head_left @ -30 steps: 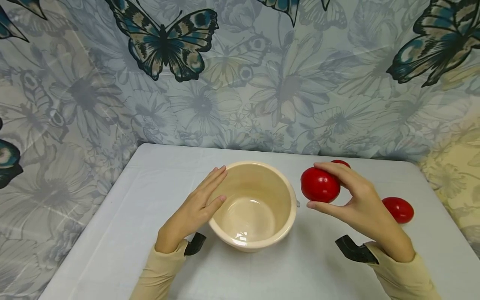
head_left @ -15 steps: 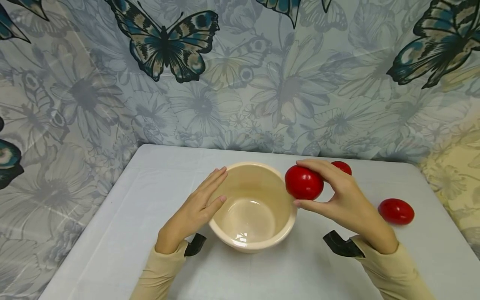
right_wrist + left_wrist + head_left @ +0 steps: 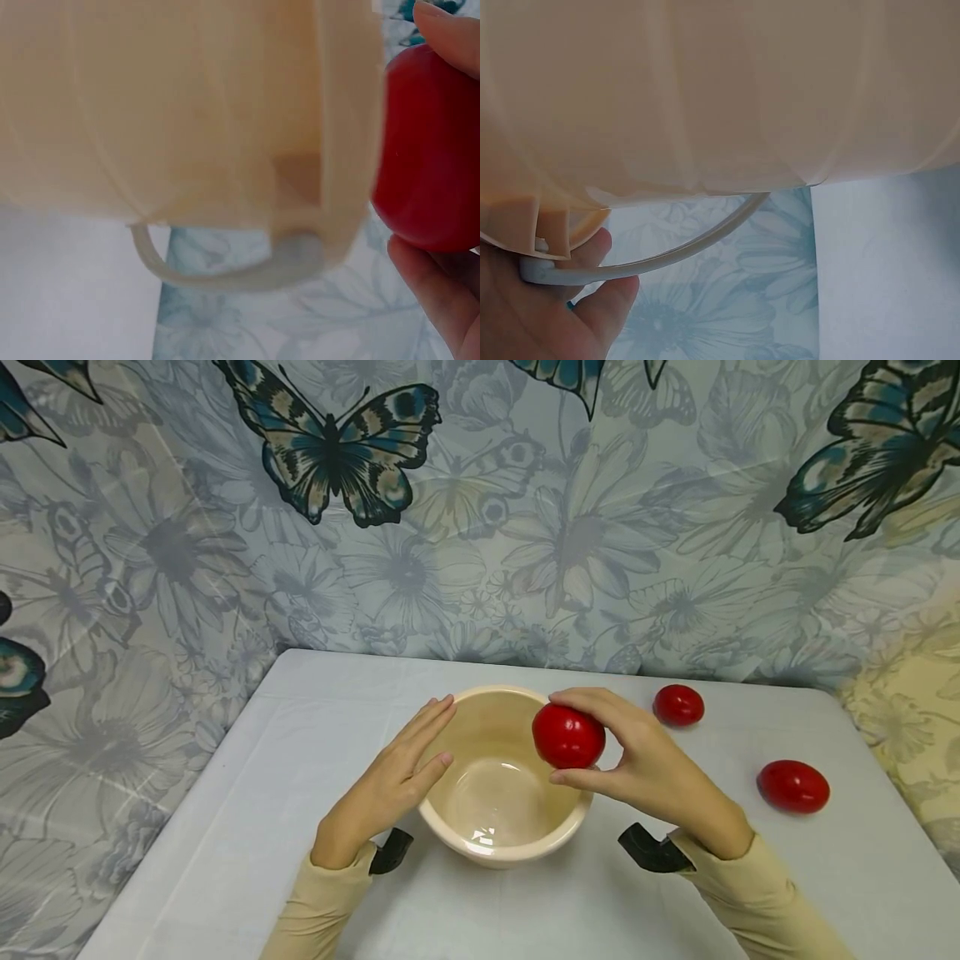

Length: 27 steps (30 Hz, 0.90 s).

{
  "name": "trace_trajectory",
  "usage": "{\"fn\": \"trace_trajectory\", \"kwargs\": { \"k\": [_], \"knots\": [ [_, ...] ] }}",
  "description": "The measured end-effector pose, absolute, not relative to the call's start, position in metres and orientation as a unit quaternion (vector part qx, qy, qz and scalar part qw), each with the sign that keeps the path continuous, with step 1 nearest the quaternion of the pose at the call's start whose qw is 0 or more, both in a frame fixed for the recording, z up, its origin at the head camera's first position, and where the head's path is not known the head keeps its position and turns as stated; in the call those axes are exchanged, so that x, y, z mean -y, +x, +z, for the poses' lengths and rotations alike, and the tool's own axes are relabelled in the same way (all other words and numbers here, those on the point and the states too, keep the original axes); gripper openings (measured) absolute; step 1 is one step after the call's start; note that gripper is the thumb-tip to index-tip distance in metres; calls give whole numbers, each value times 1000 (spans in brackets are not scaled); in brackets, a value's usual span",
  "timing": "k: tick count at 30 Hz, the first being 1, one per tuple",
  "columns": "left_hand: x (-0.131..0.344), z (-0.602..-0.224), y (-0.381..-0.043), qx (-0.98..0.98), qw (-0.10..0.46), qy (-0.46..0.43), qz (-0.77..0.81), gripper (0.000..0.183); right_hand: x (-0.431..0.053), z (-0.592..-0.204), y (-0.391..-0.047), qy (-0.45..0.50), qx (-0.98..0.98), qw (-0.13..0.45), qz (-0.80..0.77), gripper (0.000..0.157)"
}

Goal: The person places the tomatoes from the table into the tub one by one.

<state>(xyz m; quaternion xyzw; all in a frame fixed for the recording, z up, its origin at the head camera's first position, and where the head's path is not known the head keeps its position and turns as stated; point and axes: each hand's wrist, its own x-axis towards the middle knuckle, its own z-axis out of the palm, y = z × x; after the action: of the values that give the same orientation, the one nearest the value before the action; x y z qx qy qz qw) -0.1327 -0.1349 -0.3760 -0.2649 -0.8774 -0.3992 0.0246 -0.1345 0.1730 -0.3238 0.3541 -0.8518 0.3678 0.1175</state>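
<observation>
A cream plastic bucket [image 3: 498,852] stands upright on the table, its thin grey handle [image 3: 682,251] hanging behind it in the left wrist view. Along the bucket's left rim lies my left hand [image 3: 386,785], fingers extended and touching it. My right hand [image 3: 637,768] pinches a glossy red tomato [image 3: 567,737] between thumb and fingers, over the right side of the bucket's mouth. That same tomato [image 3: 431,150] shows beside the bucket's rim in the right wrist view. The bucket's visible inside holds nothing.
Two more red tomatoes lie on the right of the white-covered table [image 3: 225,827]: one tomato [image 3: 678,705] near the back edge, another tomato [image 3: 792,787] closer to the right edge. Patterned butterfly fabric [image 3: 480,568] hangs behind and to the sides.
My right hand has carried the tomato leftward from beside the bucket to over its mouth. The tomato at the back has come into full view. My left hand has stayed put.
</observation>
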Motion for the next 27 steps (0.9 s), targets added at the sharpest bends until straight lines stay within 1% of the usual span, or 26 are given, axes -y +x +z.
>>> {"fn": "trace_trajectory", "kwargs": {
  "k": [5, 10, 15, 27],
  "knots": [
    [135, -376, -132, 876, 25, -263, -403, 59, -164, -327, -137, 366, 847, 90, 375, 75],
    [135, -377, -133, 876, 27, -266, -402, 59, -157, -329, -139, 365, 851, 76, 370, 76],
    [136, -377, -133, 877, 30, -265, -400, 58, -149, -332, -140, 370, 847, 50, 377, 76],
    [137, -377, -134, 880, 15, -257, -400, 56, -132, -337, -141, 384, 851, 26, 357, 72]
  ]
}}
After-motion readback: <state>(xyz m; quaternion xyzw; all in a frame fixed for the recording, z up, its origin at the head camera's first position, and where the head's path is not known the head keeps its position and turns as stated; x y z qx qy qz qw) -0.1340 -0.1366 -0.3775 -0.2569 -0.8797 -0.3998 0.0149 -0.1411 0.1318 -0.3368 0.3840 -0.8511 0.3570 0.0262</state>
